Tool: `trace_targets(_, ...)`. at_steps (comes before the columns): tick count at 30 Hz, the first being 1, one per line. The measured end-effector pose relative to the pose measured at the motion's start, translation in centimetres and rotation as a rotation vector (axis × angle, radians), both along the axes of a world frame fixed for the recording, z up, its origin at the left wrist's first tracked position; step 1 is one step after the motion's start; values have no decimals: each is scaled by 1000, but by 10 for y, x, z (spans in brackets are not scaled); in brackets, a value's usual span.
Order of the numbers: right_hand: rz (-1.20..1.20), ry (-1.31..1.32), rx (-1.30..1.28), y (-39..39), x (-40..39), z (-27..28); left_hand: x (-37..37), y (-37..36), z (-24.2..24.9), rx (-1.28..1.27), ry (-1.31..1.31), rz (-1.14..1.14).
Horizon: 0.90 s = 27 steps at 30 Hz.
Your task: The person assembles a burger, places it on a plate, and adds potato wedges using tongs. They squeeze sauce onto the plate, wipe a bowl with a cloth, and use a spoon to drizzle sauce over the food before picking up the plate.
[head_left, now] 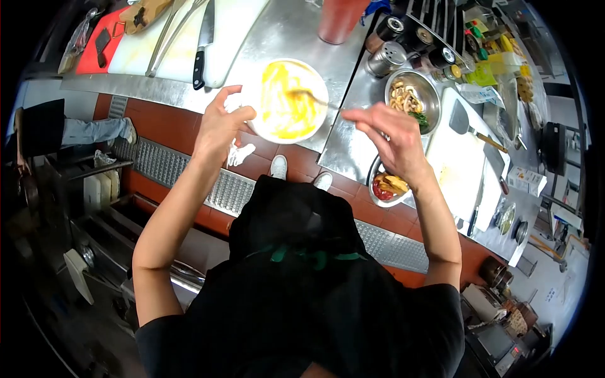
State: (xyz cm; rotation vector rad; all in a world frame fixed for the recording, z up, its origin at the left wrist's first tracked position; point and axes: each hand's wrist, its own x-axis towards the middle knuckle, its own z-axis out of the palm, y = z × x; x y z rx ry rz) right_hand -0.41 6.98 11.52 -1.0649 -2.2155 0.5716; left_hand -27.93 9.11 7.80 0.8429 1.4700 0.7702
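A round white bowl point(258, 94) holds streaky yellow and whitish liquid that looks like beaten egg. My left hand point(220, 123) is curled at the bowl's left side, thumb tip right at the rim. Crumpled white paper point(240, 153) shows just below that hand. From the right, my right hand point(394, 133) pinches the handle of a fork point(318, 101), whose head dips into the yellow liquid. Under my right wrist stands a small container point(389, 189) with red sauce and yellow pieces. Beyond the hand, a metal bowl point(430, 94) holds sliced mushrooms and chopped greens.
A black-handled knife point(203, 47) and metal tongs point(173, 38) lie on the white board point(236, 38) at upper left. A red container point(340, 22) and several shakers point(386, 58) stand behind. A spatula point(461, 118) rests on the right board point(449, 170). Another person's leg point(94, 130) shows at left.
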Motion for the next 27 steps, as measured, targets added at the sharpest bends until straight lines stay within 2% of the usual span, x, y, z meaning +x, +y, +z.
trace_targets(4,26,90,-145,-14,22,1,7,1,5,116,90,-37)
trace_targets(6,-32,6,-54,-7,26,10,13,1,19,133,92,-62)
trace_targets(8,21,-21,-26,-2,28,15,18,2,30,184,185,-180)
trace_targets(9,15,-19,-25,-2,29,16,22,1,34,168,170,-145)
trace_targets(11,136,-45,-183,-2,31,16,20,5,32,168,185,-169)
trace_targets(12,134,-45,-182,-2,31,15,20,7,31,168,199,-186)
trace_targets(14,95,81,-305,-2,27,13,21,7,30,169,213,-203)
trace_targets(15,18,171,-493,-5,24,13,23,7,30,162,194,-198)
trace_targets(16,20,173,-495,-5,24,8,23,7,30,156,174,-192)
trace_targets(18,-31,427,-699,-6,22,-7,21,7,26,134,165,-192)
trace_targets(20,-31,431,-723,-7,21,-17,16,7,20,112,154,-192)
trace_targets(22,-52,600,-808,-9,19,-33,10,9,15,90,154,-203)
trace_targets(23,-52,601,-810,-12,15,-41,9,9,15,87,155,-202)
trace_targets(27,-279,946,-972,-28,-5,-76,6,8,9,-5,170,-210)
